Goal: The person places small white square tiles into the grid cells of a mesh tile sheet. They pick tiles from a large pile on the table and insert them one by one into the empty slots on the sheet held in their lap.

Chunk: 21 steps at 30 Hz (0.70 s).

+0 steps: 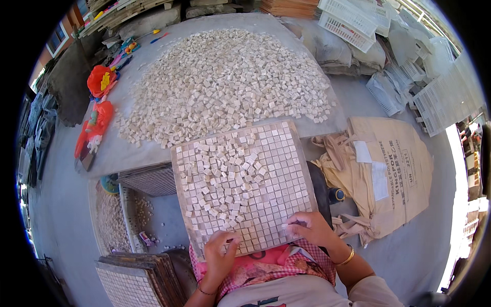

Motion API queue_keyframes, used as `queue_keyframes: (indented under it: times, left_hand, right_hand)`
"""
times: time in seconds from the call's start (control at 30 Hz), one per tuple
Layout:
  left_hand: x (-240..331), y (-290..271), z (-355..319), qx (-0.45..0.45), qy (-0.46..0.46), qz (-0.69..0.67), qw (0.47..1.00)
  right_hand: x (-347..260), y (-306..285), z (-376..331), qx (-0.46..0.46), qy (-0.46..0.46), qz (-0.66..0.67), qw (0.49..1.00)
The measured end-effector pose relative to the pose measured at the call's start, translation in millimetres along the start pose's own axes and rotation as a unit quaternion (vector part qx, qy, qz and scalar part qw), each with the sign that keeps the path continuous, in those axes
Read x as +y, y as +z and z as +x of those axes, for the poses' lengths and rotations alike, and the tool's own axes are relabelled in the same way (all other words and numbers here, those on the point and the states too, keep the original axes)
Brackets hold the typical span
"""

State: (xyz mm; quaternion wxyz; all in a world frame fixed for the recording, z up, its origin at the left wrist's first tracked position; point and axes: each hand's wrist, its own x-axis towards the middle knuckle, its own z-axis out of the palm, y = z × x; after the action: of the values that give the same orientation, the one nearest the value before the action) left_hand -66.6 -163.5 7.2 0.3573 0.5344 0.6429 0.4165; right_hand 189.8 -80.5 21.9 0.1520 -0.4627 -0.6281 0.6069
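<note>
A square grid tray (273,197) rests tilted over my lap, its far edge against the work table. Pale stone mosaic tiles sit in rows in its cells, most regularly along the right side and near edge. A loose heap of small stone tiles (225,171) lies over its middle and left. At the near left edge is my left hand (219,253), thumb and forefinger drawn together; what they hold, if anything, is too small to make out. My right hand (313,229) is at the near right part, its fingertips pinched on a whitish stone tile (285,225).
A large pile of tiles (230,82) covers the table (117,153) beyond the tray. Red plastic bags (102,117) lie at its left edge. Stacked filled grids (128,281) stand at lower left, a tan woven sack (404,179) at right, white crates (348,25) at far right.
</note>
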Motion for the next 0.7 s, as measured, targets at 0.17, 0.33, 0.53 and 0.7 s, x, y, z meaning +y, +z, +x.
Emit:
queue_keyframes:
  times: [0.17,0.33,0.53,0.7]
  left_hand:
    - [-2.3,-1.5,-4.8,-0.001,0.002,0.0,1.0]
    - [0.6,-2.1,-6.7,0.003,-0.002,-0.009,1.0]
    - [-1.6,-4.2,-9.5,0.005,-0.01,0.0,1.0]
    - [-0.9,-2.7,-7.0,-0.007,-0.011,0.008,1.0]
  right_hand:
    - [14.7,14.6,-5.9,0.046,-0.161,-0.313,0.935]
    - [4.1,23.6,0.0,0.016,-0.141,-0.394,0.908]
    - [3.6,19.2,4.8,0.008,-0.172,-0.405,0.898]
    - [11.1,23.3,5.5,0.038,-0.177,-0.39,0.903]
